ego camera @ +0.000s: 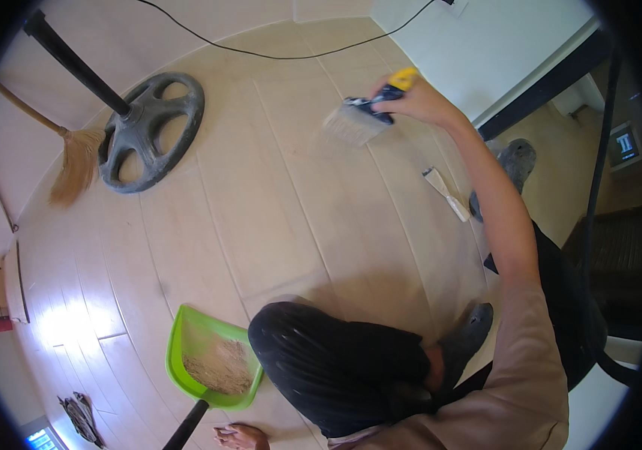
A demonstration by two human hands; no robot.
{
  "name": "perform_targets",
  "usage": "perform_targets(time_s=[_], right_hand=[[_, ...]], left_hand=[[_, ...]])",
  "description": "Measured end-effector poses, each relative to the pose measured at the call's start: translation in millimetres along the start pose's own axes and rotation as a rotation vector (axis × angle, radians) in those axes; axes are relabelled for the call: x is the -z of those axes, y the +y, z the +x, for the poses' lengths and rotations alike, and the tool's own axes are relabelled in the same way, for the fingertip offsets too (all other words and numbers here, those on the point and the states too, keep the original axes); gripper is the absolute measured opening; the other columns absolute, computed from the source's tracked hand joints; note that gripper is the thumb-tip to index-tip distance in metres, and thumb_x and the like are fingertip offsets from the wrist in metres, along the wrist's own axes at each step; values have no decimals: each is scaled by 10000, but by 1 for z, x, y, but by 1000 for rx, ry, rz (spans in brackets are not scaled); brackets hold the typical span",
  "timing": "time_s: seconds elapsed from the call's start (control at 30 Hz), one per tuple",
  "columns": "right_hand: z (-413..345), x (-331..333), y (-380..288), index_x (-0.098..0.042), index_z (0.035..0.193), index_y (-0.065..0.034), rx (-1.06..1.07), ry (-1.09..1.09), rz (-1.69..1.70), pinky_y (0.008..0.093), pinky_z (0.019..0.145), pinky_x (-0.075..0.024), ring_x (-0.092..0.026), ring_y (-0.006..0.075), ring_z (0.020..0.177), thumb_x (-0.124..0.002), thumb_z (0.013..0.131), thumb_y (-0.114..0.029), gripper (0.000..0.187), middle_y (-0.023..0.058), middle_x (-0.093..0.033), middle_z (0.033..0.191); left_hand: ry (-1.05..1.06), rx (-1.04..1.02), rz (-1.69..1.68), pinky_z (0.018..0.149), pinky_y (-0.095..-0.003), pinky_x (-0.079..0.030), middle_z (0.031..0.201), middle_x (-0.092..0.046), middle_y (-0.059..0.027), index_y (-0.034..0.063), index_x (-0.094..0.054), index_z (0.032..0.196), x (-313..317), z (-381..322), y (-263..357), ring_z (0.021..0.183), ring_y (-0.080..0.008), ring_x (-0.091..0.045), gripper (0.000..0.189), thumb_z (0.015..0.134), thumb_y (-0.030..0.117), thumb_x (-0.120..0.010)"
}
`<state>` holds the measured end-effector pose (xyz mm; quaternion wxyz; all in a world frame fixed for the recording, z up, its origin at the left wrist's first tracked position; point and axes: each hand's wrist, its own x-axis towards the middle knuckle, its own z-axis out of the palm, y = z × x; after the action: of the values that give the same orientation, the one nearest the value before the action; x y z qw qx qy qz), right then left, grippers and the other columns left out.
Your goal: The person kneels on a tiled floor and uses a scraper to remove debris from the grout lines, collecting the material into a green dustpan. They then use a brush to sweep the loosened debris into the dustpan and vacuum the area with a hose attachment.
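My right hand (pixel 411 104) grips the yellow and black handle of a wide, pale-bristled brush (pixel 357 122), its bristles at the tiled floor and slightly blurred. Nearer to me, a pale, narrow scraper-like tool (pixel 446 194) lies on the tiles below my right forearm. A green dustpan (pixel 172 360) with a black handle holds a heap of tan dust (pixel 222 368), just left of my bent knee. At the bottom edge, my left hand (pixel 239 436) rests near the floor beside the dustpan; nothing shows in it.
A grey wheel-shaped stand base (pixel 146 132) with a black pole is at the upper left, beside a straw broom (pixel 77 163). One black cable (pixel 276 57) hangs across the top. White wall (pixel 489 50) and a dark door frame (pixel 546 79) bound the right. Dark crumpled material (pixel 80 419) lies lower left.
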<state>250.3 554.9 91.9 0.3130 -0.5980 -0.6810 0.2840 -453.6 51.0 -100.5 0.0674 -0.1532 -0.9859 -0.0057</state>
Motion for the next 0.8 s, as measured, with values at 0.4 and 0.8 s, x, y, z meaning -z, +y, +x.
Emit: perform_targets(time_s=[0.4,0.8], right_hand=[[-86,-156,34,-679,1059,-84,117,97,-372,479,833,-547,-664,378,993,-741,757,-90,308,159,-656,1214],[-177,-190,-9,-691,1092,-69,-391,448,-472,498,809,-560,-671,408,946,-734,781,-63,314,210,-622,1146]], left_hand=[[213,-560,246,998,-535,-492,1228,-638,-302,-104,-613,1247,-29,4,-8,1133,-439,-619,533,939,330,-588],[-73,-30,109,1095,-660,-280,1635,-254,-130,198,-328,1560,-7,-1,14,1491,-349,-258,585,1039,463,-330]])
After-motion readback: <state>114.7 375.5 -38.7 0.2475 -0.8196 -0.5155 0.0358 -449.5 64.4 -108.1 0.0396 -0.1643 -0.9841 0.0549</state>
